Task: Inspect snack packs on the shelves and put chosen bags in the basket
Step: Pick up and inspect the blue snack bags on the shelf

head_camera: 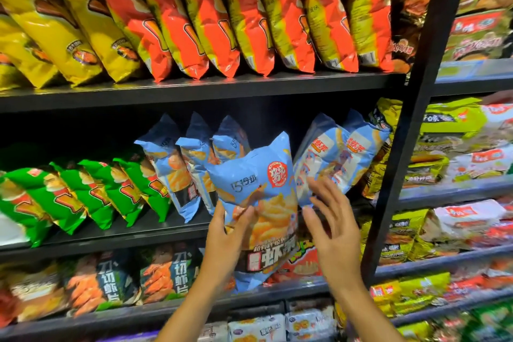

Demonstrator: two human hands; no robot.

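The left hand (226, 233) is holding a light blue snack bag (256, 203) by its lower left side, thumb pressing on the front, and is lifting it clear in front of the middle shelf (194, 86). The right hand (331, 226) is hovering wide, fingers spread, just beside the bag's right edge and gripping nothing. No basket is showing in view.

The one-sided hold looks like the main risk: the puffy, slippery bag could be twisting or sliding out of the fingers unless the right hand is steadying it. Its top corner is sitting close to the other blue bags (333, 158) leaning in the row behind, so a careless swing could be knocking one forward off the shelf edge. The black upright post (410, 125) is standing near the right hand and is limiting sideways room there. The open room is lying toward the person, away from the shelf front, and downward.
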